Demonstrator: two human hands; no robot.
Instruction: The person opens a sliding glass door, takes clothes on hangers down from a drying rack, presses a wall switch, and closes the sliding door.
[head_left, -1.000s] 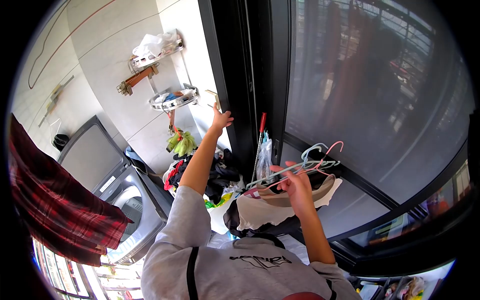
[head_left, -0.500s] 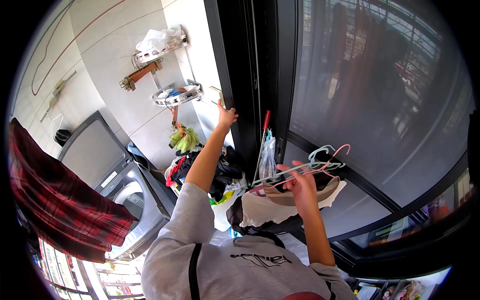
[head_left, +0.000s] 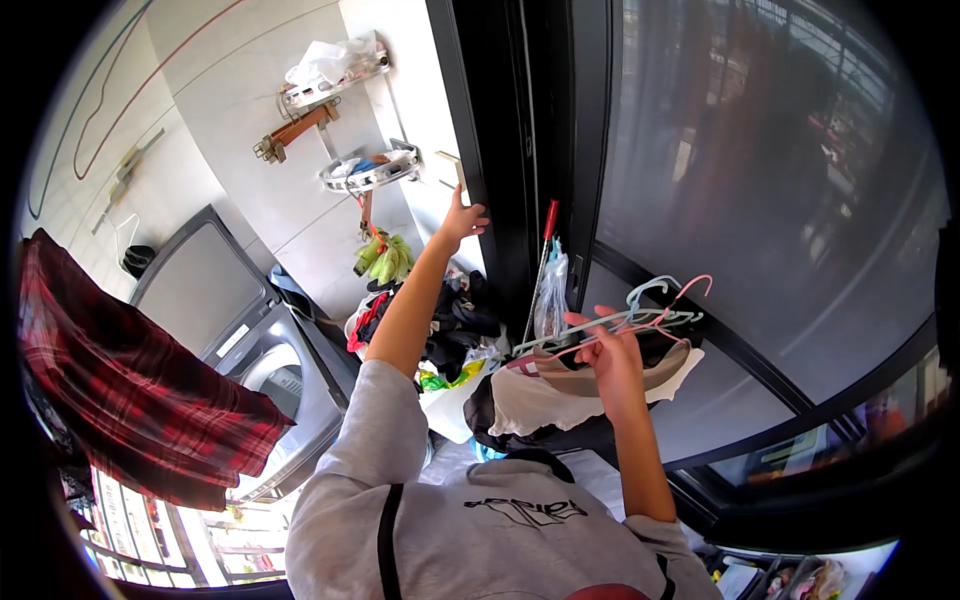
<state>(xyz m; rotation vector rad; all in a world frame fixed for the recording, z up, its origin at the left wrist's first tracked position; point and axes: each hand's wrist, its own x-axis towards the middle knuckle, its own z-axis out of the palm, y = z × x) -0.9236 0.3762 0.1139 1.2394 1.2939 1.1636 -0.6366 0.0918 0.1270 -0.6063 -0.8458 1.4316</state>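
My left hand reaches up to the white wall beside the black door frame. One finger points at a pale wall switch plate; the others spread toward the frame, and whether they touch is hard to tell. In my right hand are several clothes hangers, among them a pink hanger and a pale green hanger. From them hang a cream and beige garment and a black one behind it, partly hidden.
A top-loading washing machine with its lid raised stands at left, behind a hanging red plaid garment. Corner shelves and green bananas hang above piled dark clothes. Dark glass door panels fill the right.
The view has shifted slightly, so the surroundings appear a little farther right. My left hand stays near the switch plate, and my right hand still holds the hangers.
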